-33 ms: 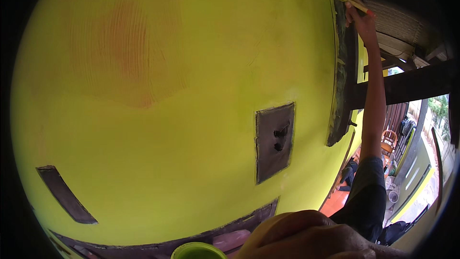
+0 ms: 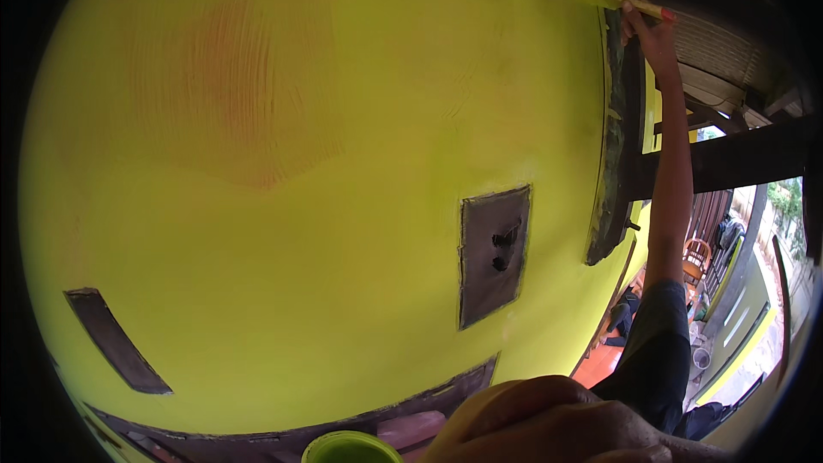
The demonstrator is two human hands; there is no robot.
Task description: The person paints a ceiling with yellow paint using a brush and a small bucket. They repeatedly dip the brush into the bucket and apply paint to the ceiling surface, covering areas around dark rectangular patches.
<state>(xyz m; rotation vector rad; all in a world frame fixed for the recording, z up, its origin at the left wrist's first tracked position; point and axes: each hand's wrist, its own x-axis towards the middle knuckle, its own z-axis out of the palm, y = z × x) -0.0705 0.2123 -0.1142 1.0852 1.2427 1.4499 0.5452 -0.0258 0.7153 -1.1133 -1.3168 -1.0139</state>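
High at the right, my right hand (image 2: 649, 30) is closed around a paintbrush (image 2: 645, 7) with a yellowish handle and a red end. Its yellow-green bristles point left and meet the yellow-green wall (image 2: 343, 231) beside a dark, ragged-edged strip (image 2: 610, 206). Close below, a hand that I take for my left hand (image 2: 549, 424) shows bent, closed fingers; the frame's lower edge hides what they hold. Just left of it is the yellow-green rim of an open round container (image 2: 347, 439). Its contents are cut off from view.
A grey rectangular patch with dark holes (image 2: 495, 257) and a slanted dark patch (image 2: 120, 341) break up the wall. A dark beam (image 2: 729, 154) crosses behind my forearm. Below right are an orange floor (image 2: 597, 366), a wooden chair (image 2: 696, 257) and a bucket (image 2: 701, 358).
My right hand has moved slightly right and down with the paintbrush. The view has shifted a little; the lower hand looks the same.
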